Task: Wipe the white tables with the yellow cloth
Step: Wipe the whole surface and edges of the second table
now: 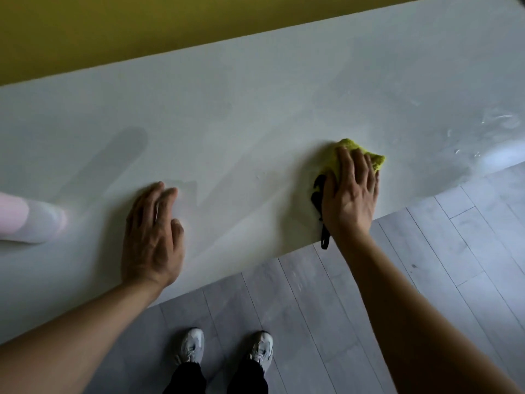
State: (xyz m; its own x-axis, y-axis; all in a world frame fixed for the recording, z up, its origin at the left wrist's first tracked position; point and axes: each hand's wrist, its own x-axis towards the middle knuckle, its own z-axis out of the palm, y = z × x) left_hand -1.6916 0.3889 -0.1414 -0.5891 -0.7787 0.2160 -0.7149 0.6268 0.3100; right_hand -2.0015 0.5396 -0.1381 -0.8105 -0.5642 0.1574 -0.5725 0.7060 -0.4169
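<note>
Yellow cloth (355, 156) is pressed flat on the white counter (255, 109) under the right hand (350, 191), fingers spread straight over it; a black strap (319, 200) trails beside the thumb. Left hand (152, 237) is laid flat, empty, braced well to the left. Wet smears (497, 123) are seen beyond the right hand. Even pressure and overlapping strokes toward those smears are advised, judged mid-wipe.

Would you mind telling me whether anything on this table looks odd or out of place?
Wet, glossy smears streak the white table near its right end, beyond the yellow cloth under the right hand. A pink-and-white object lies blurred at the left edge.
</note>
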